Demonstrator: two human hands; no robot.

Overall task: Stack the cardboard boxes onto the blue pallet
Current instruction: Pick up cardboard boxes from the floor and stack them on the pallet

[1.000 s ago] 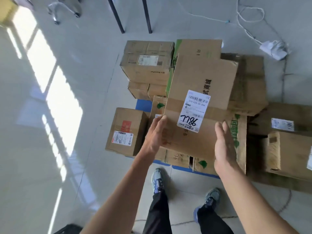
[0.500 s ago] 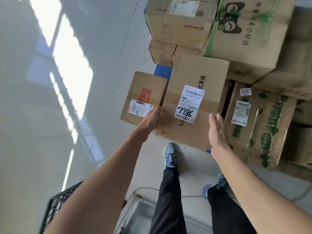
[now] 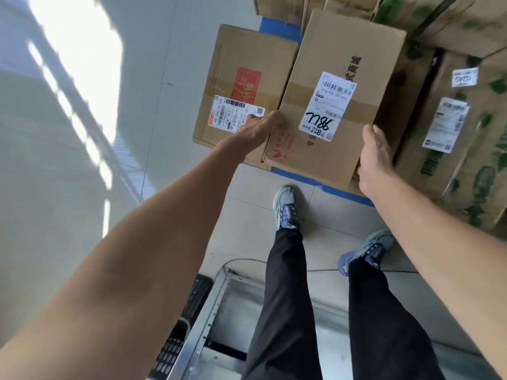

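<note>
I hold a brown cardboard box [image 3: 310, 58] with a white shipping label marked in black pen, low over the front edge of the blue pallet [image 3: 343, 192]. My left hand [image 3: 258, 128] presses its left side and my right hand [image 3: 374, 157] grips its right near corner. It sits between a box with a red sticker [image 3: 241, 61] on its left and a green-printed box [image 3: 463, 138] on its right. More boxes are stacked behind, cut off at the top edge.
My two feet in blue shoes [image 3: 285, 207] stand on the tiled floor just in front of the pallet. A metal frame [image 3: 219, 305] and a black plastic crate [image 3: 178, 341] lie behind my legs. Bright window light falls on the floor at left.
The held box has come down from above the stack into the gap beside the red-sticker box. The view has tilted down and closer, and both hands stay on the box.
</note>
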